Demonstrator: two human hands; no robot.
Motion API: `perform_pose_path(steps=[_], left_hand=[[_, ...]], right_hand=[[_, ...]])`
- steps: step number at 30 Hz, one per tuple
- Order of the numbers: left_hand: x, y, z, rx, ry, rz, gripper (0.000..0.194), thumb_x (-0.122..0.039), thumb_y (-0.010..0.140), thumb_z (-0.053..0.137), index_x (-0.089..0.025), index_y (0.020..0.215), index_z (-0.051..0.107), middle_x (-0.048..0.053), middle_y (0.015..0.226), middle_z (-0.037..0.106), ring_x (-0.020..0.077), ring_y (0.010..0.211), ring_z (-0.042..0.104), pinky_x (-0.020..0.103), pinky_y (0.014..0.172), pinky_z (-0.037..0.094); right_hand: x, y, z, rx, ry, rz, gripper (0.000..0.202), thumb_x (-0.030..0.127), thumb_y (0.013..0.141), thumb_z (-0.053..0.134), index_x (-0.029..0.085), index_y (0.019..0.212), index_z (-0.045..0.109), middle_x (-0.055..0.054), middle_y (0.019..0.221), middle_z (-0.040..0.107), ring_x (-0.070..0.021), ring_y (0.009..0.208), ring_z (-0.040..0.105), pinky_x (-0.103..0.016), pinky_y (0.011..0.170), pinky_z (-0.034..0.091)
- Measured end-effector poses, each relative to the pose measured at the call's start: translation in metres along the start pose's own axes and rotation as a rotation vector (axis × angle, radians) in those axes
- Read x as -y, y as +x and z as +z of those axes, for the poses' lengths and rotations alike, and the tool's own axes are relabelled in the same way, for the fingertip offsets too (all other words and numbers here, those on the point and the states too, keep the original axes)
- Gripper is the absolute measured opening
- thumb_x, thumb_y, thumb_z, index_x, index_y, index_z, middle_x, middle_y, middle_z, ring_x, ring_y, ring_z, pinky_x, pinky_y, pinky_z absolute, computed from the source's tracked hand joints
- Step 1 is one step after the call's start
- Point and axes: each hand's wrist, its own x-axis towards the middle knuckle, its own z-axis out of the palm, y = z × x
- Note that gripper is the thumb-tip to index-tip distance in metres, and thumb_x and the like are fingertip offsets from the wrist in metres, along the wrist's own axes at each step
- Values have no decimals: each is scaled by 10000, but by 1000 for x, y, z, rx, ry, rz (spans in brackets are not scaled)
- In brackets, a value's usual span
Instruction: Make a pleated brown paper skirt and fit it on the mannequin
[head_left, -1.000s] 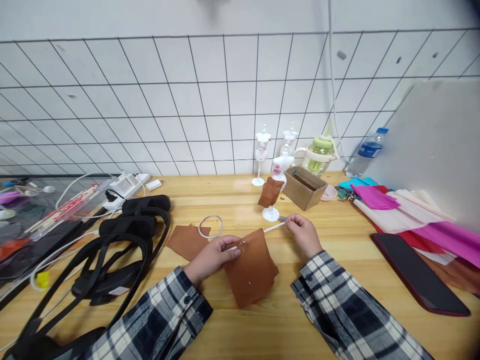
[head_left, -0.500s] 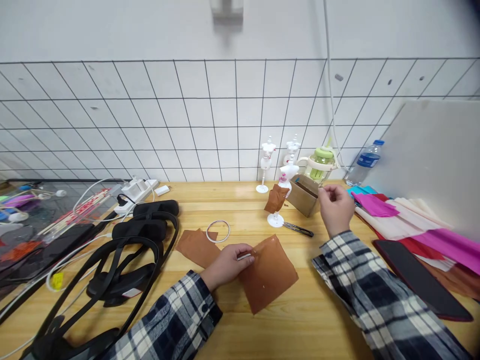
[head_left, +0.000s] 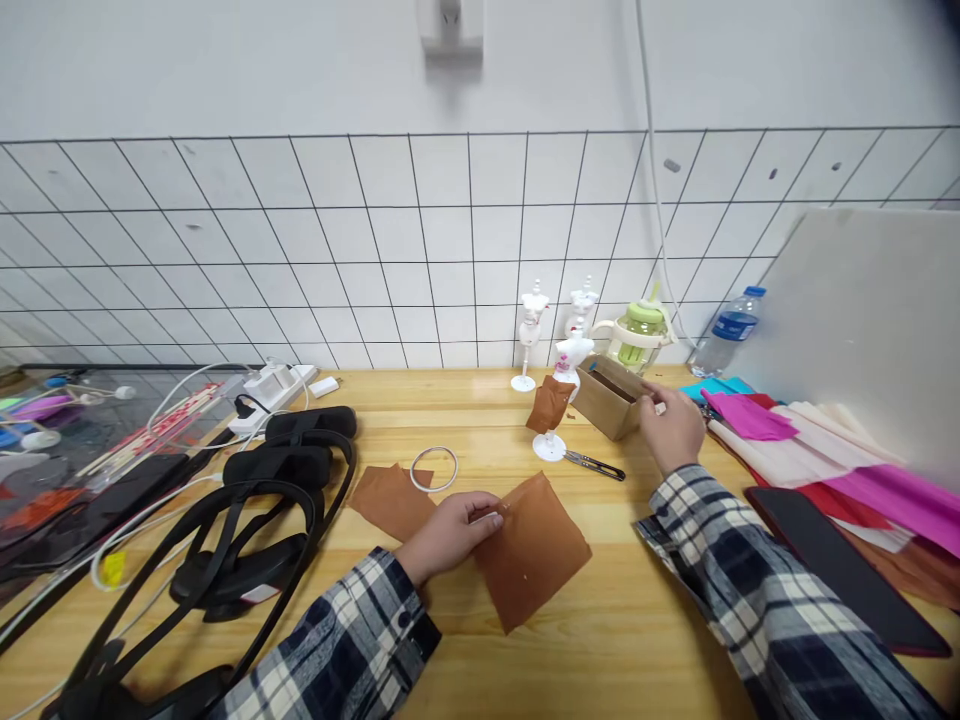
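My left hand (head_left: pixel 456 532) pinches the upper left edge of a brown fabric square (head_left: pixel 534 560) between thumb and fingers. My right hand (head_left: pixel 672 424) is closed in a pinch at the near right end of a small cardboard box (head_left: pixel 611 400); what its fingers hold, if anything, is too small to make out. Between the hands, farther back, a white mini dress form (head_left: pixel 573 350) stands with a brown fabric piece (head_left: pixel 551 402) around its lower part. Thread snips (head_left: pixel 596 465) lie beside its base. A second brown cloth (head_left: pixel 391 502) lies left, partly under a thin ring (head_left: pixel 433 488).
Two more dress forms (head_left: pixel 530 330) and a green-lidded jug (head_left: pixel 639 335) stand at the back. A water bottle (head_left: pixel 729 330) leans right, near coloured fabrics (head_left: pixel 817 450) and a dark flat slab (head_left: pixel 840 565). Black headset straps (head_left: pixel 247 500) and a power strip (head_left: pixel 274 395) occupy the left.
My right hand has lowered slightly and come up to the box's end. The left hand keeps its pinch on the brown fabric square. The view has tilted slightly upward.
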Motion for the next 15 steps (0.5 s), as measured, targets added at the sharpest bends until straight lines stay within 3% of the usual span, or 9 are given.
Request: perform_pose_path(steps=[2, 3, 5, 7, 8, 10, 12, 15], left_hand=[[0, 1, 1, -8, 7, -5, 229, -338, 850, 570, -135, 881, 671, 34, 838, 674, 161, 780, 588, 261, 718, 434], [-1, 1, 1, -17, 18, -7, 224, -332, 849, 568, -135, 875, 672, 35, 840, 677, 162, 782, 592, 260, 718, 438], [-5, 1, 2, -21, 48, -11, 218, -315, 852, 557, -136, 877, 679, 42, 861, 690, 167, 798, 605, 262, 726, 451], [-10, 0, 3, 13, 89, 3, 221, -291, 856, 543, -143, 927, 690, 52, 918, 708, 178, 841, 623, 270, 758, 465], [-12, 0, 2, 33, 121, 17, 225, -277, 855, 539, -149, 953, 695, 54, 942, 715, 184, 863, 630, 274, 776, 470], [-15, -2, 0, 54, 214, 65, 237, -242, 848, 536, -169, 999, 703, 49, 984, 727, 191, 908, 639, 281, 822, 472], [-15, -3, -4, 66, 294, 108, 267, -213, 845, 528, -187, 1048, 700, 42, 1029, 731, 189, 947, 644, 282, 861, 470], [-11, -3, -11, 47, 385, 135, 297, -211, 855, 516, -192, 1099, 683, 51, 1077, 724, 185, 971, 647, 280, 875, 475]], right_hand=[[11, -27, -7, -58, 116, -80, 334, 270, 842, 457, 161, 1064, 680, -110, 919, 666, -246, 886, 569, -381, 832, 416], [19, -41, -10, 25, 196, -153, 295, 274, 864, 450, 167, 1015, 680, -104, 906, 666, -234, 855, 575, -367, 812, 431], [35, -69, -14, 394, 335, -391, 248, 290, 886, 476, 200, 989, 684, -96, 966, 681, -232, 908, 590, -367, 842, 442], [50, -90, -13, 647, 441, -533, 377, 317, 867, 539, 212, 1223, 603, -108, 1206, 628, -254, 1133, 538, -403, 982, 399], [56, -97, -11, 744, 480, -568, 516, 314, 852, 561, 210, 1353, 500, -115, 1336, 552, -259, 1240, 474, -419, 1039, 361], [65, -105, -8, 902, 502, -586, 677, 286, 800, 612, 230, 1439, 395, -108, 1431, 470, -270, 1340, 378, -445, 1083, 314], [69, -107, -4, 1005, 474, -573, 697, 249, 751, 656, 264, 1413, 437, -92, 1385, 522, -282, 1320, 405, -472, 1078, 300], [66, -108, 1, 1036, 419, -527, 507, 202, 737, 672, 275, 1234, 608, -57, 1153, 675, -261, 1118, 566, -480, 1026, 320]])
